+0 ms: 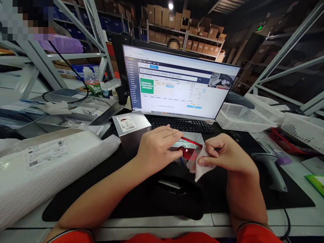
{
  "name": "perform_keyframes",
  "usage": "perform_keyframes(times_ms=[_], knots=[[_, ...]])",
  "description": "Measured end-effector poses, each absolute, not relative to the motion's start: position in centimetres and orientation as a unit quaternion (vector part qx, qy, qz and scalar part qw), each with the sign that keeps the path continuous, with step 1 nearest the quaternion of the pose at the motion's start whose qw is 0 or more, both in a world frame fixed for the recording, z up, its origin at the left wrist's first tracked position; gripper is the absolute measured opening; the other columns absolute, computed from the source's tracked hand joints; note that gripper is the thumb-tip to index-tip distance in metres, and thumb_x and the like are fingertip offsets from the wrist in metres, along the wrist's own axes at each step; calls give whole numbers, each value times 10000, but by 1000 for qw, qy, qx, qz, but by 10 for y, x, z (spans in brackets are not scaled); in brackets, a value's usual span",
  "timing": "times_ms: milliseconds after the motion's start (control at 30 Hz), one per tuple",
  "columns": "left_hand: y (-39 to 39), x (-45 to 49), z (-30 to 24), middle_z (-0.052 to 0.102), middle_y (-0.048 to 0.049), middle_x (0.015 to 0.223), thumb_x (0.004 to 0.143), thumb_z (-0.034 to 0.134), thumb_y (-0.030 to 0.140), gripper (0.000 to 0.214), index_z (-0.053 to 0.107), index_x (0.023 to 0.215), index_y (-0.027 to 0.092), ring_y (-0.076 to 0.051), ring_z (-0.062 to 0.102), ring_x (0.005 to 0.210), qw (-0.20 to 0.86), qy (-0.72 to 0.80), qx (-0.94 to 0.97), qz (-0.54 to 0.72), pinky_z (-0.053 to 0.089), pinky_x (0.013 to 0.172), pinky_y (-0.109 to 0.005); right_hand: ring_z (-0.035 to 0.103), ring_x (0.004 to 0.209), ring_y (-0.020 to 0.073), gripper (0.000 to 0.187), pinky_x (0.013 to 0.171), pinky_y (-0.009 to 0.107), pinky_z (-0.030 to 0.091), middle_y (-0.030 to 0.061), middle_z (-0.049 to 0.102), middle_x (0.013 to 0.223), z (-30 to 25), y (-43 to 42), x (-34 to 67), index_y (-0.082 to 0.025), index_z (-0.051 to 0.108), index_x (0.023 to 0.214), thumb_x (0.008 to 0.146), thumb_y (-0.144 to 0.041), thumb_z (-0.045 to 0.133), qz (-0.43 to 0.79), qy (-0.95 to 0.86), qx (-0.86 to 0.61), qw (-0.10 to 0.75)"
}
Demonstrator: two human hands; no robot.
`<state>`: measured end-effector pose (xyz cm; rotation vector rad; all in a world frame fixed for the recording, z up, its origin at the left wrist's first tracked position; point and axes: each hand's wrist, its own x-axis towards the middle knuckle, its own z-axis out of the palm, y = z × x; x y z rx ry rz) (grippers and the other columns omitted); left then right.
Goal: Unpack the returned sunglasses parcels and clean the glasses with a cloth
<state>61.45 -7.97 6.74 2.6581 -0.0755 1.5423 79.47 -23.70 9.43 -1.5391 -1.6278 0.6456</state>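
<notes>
My left hand point(159, 145) is closed on a pair of red glasses point(188, 145), holding them above a black case point(177, 189) on the desk mat. Against one lens my right hand point(222, 156) pinches a small white cleaning cloth point(202, 167). A silver product box point(131, 130) with a white barcode label stands just left of my left hand, in front of the black keyboard point(184, 125).
A monitor point(177, 84) shows a software page behind the keyboard. White perforated baskets point(240, 116) sit at the right, a grey barcode scanner point(272, 168) lies near my right arm, and a white padded parcel point(50, 162) fills the left. Shelves of cartons and another person stand behind.
</notes>
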Motion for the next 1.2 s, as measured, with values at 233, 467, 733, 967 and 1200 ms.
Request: perform_keyframes(times_ms=[233, 467, 733, 967, 1200], knots=[[-91, 606, 74, 779, -72, 906, 865, 681, 148, 142, 691, 998, 100, -196, 744, 839, -70, -82, 866, 489, 621, 938, -393, 359, 519, 64, 505, 487, 200, 256, -66, 409, 539, 81, -229, 763, -202, 329, 581, 796, -267, 781, 191, -622, -640, 409], [-79, 602, 81, 803, -38, 942, 759, 717, 149, 237, 723, 995, 167, -191, 767, 845, 96, -33, 853, 512, 620, 948, -410, 260, 477, 55, 637, 459, 222, 200, -74, 302, 514, 91, -249, 801, -211, 231, 557, 809, -337, 803, 244, -675, -561, 413], [-77, 610, 74, 800, -34, 965, 727, 693, 143, 261, 719, 983, 183, -206, 759, 841, 92, -4, 851, 517, 614, 960, -430, 358, 442, 64, 705, 424, 194, 256, -61, 373, 476, 93, -246, 800, -220, 241, 536, 608, -361, 929, 277, -535, -610, 515], [-86, 612, 67, 777, -79, 934, 849, 620, 133, 178, 684, 1015, 119, -203, 738, 864, -29, -14, 843, 536, 608, 982, -405, 323, 467, 69, 677, 440, 210, 271, -61, 379, 476, 89, -233, 772, -219, 266, 525, 597, -390, 918, 189, -476, -646, 567], [-86, 615, 62, 778, -84, 933, 908, 598, 122, 159, 686, 1040, 111, -189, 743, 866, -54, -65, 847, 525, 611, 952, -378, 312, 508, 74, 609, 467, 211, 263, -61, 367, 499, 74, -220, 753, -213, 300, 533, 669, -387, 868, 106, -455, -694, 549]])
